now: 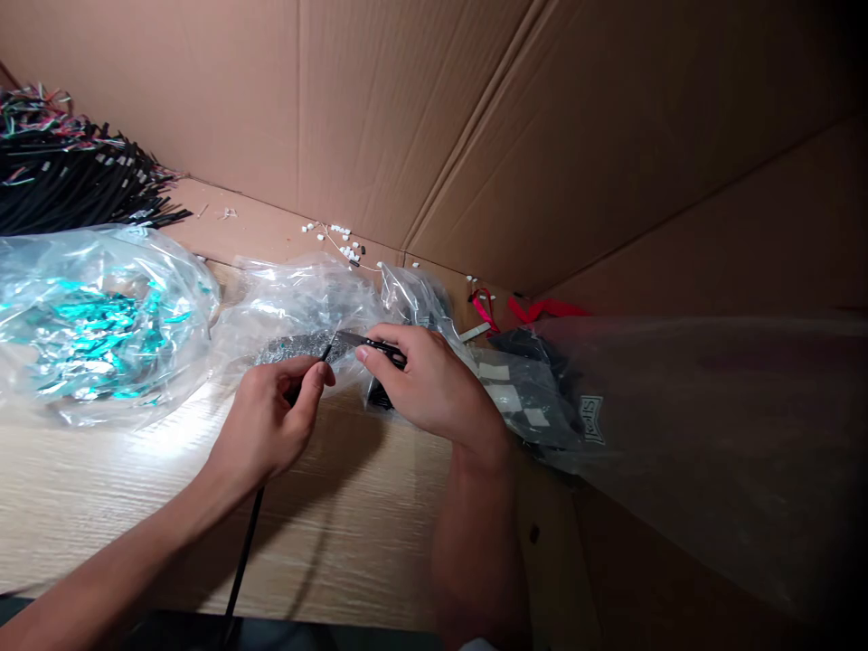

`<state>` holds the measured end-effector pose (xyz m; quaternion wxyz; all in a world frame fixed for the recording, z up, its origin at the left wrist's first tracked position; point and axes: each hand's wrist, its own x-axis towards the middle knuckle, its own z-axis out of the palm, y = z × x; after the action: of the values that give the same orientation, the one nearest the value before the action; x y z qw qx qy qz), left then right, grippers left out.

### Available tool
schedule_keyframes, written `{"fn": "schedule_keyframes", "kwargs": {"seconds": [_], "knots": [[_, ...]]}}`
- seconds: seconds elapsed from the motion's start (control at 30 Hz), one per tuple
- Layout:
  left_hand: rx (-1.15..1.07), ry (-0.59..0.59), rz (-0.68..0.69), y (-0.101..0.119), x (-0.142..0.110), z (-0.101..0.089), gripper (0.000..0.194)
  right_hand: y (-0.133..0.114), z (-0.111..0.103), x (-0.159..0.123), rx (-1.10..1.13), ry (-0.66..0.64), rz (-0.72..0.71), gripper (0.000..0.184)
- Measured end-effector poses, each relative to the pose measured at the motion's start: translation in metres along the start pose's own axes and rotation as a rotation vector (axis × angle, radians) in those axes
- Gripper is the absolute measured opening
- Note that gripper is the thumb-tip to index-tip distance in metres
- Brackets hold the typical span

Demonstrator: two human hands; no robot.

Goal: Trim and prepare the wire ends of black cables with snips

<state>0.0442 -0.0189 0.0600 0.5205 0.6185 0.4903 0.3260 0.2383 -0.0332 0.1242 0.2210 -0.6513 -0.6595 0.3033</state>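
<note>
My left hand (pixel 281 411) is closed in a pinch on a black cable (pixel 246 551). The cable's end sticks up a little past the thumb, and its length hangs down below the palm over the table's front edge. In my right hand (pixel 424 375) is a small knife with a black handle (pixel 388 351), its narrow blade (pixel 350 339) pointing left at the cable's tip. Whether the blade touches the cable I cannot tell. Behind both hands lies a clear plastic bag of small silvery parts (pixel 298 347).
At left, a clear bag holds shiny turquoise pieces (pixel 101 325); a pile of black cables (pixel 74 185) lies behind it. Small white connectors (pixel 349 253) are scattered along the cardboard wall (pixel 380 117). Right of my hands are plastic bags (pixel 589 371) and red ribbon (pixel 542 309).
</note>
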Motion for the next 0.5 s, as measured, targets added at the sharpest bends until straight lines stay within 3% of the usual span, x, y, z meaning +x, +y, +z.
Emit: {"fn": "schedule_keyframes", "kwargs": {"seconds": [0.17,0.5], "knots": [[0.093,0.089,0.139,-0.0024,-0.0007,0.0029,0.013,-0.0015,-0.0003,0.0,0.012,-0.03,-0.013,0.033],[0.137,0.121,0.169,-0.0005,0.0003,0.0074,0.021,-0.0027,0.0045,0.0008,0.027,-0.042,-0.011,0.033]]}}
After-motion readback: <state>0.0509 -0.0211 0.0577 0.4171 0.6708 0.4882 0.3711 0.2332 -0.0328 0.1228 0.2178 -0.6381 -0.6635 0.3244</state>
